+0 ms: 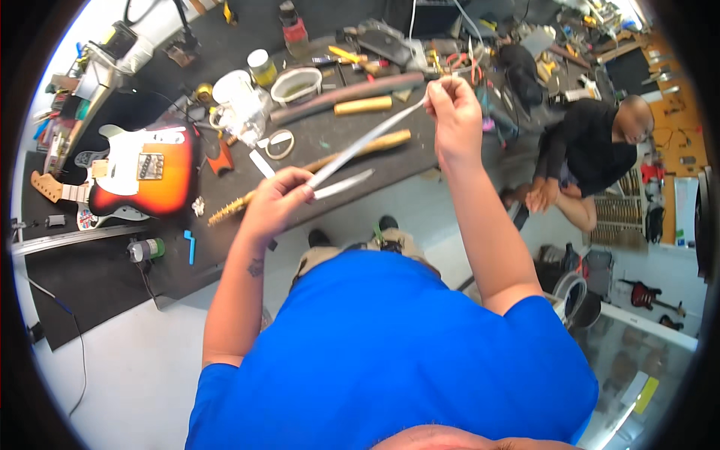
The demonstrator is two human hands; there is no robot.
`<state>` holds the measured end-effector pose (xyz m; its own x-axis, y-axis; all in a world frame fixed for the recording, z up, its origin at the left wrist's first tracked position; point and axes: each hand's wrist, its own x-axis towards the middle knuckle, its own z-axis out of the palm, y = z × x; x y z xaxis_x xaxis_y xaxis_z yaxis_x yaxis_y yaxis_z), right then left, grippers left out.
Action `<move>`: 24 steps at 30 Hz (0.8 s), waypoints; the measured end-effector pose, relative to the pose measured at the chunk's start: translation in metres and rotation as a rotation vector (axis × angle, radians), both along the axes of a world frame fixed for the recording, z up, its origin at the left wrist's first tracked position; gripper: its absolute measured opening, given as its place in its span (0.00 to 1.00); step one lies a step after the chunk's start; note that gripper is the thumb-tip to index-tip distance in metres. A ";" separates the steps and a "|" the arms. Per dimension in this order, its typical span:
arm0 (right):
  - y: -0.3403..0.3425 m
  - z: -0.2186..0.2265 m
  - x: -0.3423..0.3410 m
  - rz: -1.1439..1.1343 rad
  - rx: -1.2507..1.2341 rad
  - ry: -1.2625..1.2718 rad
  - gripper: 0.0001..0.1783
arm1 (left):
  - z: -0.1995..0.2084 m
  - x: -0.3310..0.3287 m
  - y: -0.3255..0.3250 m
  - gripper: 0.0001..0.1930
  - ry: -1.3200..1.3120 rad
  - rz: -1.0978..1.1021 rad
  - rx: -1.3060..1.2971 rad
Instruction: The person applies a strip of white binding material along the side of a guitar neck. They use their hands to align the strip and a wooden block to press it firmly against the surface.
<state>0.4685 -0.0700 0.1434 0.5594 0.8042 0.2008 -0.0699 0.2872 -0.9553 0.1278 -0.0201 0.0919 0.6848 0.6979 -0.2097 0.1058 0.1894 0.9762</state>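
On the left, flat on the dark bench (pixel 409 163), a sunburst electric guitar (pixel 124 187); right of and nearer than that, a blue hook-shaped tool (pixel 190 247). Then the left hand (pixel 274 202), pinched narrow on the near end of a long pale strip (pixel 367 142); just beside the fingertips, a second pale, pointed piece (pixel 346 183), cannot tell whether held. Slanting far and right above a wooden stick (pixel 386 142), the same strip, straight between both hands. At its far end, the right hand (pixel 456 120), fingertips pressed together on it. Farther right, a co-worker (pixel 589 146) in a dark top.

Bright blue short-sleeved shirt (pixel 397 345).
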 end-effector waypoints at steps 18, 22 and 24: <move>0.008 -0.229 0.074 -0.095 -0.580 -0.112 0.10 | -0.136 -0.117 0.041 0.10 0.610 0.558 0.335; 0.014 -0.254 0.075 -0.185 -0.665 -0.123 0.13 | -0.123 -0.092 0.041 0.10 0.862 0.538 0.474; 0.012 -0.260 0.075 -0.182 -0.661 -0.095 0.14 | -0.137 -0.092 0.045 0.07 0.848 0.544 0.536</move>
